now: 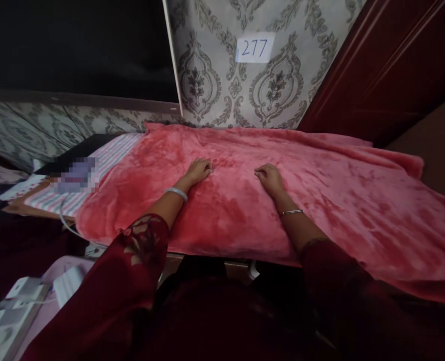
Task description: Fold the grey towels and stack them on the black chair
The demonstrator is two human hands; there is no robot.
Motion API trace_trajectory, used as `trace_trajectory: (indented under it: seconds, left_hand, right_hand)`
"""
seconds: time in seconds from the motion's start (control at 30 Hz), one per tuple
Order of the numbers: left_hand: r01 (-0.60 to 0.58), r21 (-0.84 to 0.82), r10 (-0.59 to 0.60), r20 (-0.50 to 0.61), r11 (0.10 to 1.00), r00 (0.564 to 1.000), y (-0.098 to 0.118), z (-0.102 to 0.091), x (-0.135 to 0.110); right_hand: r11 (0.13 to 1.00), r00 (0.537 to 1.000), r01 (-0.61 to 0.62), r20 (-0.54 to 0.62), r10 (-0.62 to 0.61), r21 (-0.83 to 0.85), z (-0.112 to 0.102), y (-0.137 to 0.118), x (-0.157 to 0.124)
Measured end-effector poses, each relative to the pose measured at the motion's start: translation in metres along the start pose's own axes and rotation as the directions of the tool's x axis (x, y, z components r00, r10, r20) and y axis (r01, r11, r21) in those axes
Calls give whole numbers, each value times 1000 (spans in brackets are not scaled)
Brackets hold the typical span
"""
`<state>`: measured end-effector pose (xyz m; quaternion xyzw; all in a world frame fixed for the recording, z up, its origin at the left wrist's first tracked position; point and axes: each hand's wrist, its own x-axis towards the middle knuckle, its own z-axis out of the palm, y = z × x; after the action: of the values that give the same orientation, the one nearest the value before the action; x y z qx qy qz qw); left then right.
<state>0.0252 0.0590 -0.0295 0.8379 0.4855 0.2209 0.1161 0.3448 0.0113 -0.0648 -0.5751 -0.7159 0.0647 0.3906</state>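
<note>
A plush coral-red blanket (237,210) lies spread over the table before me, with darker brushed patches and soft wrinkles. My left hand (199,170) rests on it left of the middle, palm down, fingers curled in. Across a short stretch of blanket, my right hand (269,178) touches it too, its thumb and fingers drawn together. I see nothing held in either hand. A light band (176,193) circles the left wrist, and a thin silver bangle (292,212) the right.
A striped cloth (113,153) shows at the table's left end, with a blurred-out item (75,174) on it. A dark screen (79,50) hangs at the back left. Dark red wood panelling (376,65) rises at right. White power strips (17,311) lie lower left.
</note>
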Motion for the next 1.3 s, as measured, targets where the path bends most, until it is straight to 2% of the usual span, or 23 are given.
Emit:
trace_trajectory:
  seconds: [0.17, 0.4, 0.7, 0.97, 1.1, 1.3]
  left_hand:
    - [50, -10, -50, 2, 999, 999, 3, -7, -1]
    - [37, -24, -36, 52, 999, 998, -2, -18, 14]
    - [-3, 21, 5, -107, 1000, 994, 0, -11, 0]
    - [-24, 49, 35, -228, 998, 973, 12, -24, -3]
    - [-14, 54, 28, -265, 998, 964, 17, -25, -3]
    - [14, 73, 8, -292, 997, 956, 22, -25, -2]
  right_hand:
    - [1000, 1000, 9, -16, -9, -3, -2, -10, -3]
    - [999, 997, 46, -65, -47, -8, 3, -13, 1]
    - [996, 991, 90, -97, -91, -11, 8, -10, 2]
    - [994, 988, 107, -109, -110, -32, 9, -12, 3]
    - [986, 974, 165, -154, -167, -20, 7, -14, -1]
    - [975, 965, 221, -139, -221, -16, 3, -23, -5]
